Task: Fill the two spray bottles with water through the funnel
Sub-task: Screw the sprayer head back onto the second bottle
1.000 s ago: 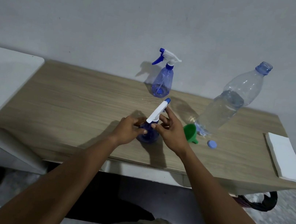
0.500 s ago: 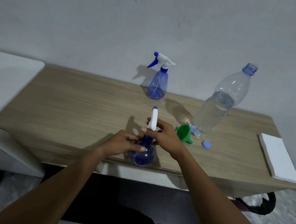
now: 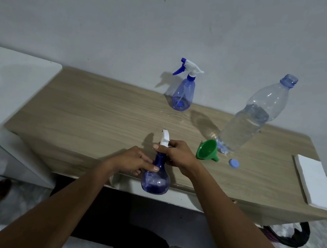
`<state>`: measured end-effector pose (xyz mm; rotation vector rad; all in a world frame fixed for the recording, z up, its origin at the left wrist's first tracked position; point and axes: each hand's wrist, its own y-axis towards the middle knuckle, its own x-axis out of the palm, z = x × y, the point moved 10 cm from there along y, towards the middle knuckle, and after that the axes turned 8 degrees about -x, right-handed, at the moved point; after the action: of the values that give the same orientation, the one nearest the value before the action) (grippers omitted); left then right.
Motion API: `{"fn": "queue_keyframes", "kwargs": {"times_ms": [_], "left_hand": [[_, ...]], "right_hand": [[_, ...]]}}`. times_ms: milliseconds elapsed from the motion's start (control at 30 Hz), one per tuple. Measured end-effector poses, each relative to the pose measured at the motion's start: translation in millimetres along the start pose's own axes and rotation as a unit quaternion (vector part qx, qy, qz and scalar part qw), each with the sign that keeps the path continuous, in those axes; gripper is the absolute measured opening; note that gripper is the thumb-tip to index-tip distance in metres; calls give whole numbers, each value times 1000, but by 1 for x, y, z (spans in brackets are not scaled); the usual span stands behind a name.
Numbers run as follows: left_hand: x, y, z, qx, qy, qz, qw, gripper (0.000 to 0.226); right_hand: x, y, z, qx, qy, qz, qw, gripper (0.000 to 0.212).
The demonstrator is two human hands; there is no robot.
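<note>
A blue spray bottle [image 3: 156, 181] is held over the table's front edge, its base turned toward me. My left hand [image 3: 133, 160] grips its body from the left. My right hand [image 3: 177, 154] is curled round its white spray head [image 3: 165, 138] at the neck. A second blue spray bottle [image 3: 183, 94] with its white head on stands upright at the back near the wall. A green funnel [image 3: 207, 149] lies on its side right of my right hand. Behind the funnel stands a large clear water bottle [image 3: 250, 119], uncapped and partly full.
The water bottle's blue cap [image 3: 234, 163] lies beside the funnel. A white folded cloth [image 3: 315, 182] rests at the wooden table's [image 3: 96, 109] right end. A white cabinet [image 3: 4, 87] adjoins the table on the left. A dark bag [image 3: 290, 234] sits on the floor at right.
Both hands have drawn the near spray bottle toward me, from the table's middle to over its front edge. Its spray head has swung from tilted right to pointing away.
</note>
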<state>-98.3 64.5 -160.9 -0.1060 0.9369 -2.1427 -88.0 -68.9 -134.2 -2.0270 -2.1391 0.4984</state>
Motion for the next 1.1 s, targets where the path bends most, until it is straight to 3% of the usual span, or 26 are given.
{"fn": "queue_keyframes", "kwargs": {"times_ms": [67,200,1100], "left_hand": [[1,0,-1,-1,-1,-5,1000,23],[-1,4,1,8,3,-3,1000,23],[-7,-1,3,21,-10,-17,1000,20]], "right_hand": [[-1,-1,2,2,0,12,1000,35],[-2,-2,2,-6,11,19,1000,23],[4,-2,-3,-4,0,5,1000,23]]}}
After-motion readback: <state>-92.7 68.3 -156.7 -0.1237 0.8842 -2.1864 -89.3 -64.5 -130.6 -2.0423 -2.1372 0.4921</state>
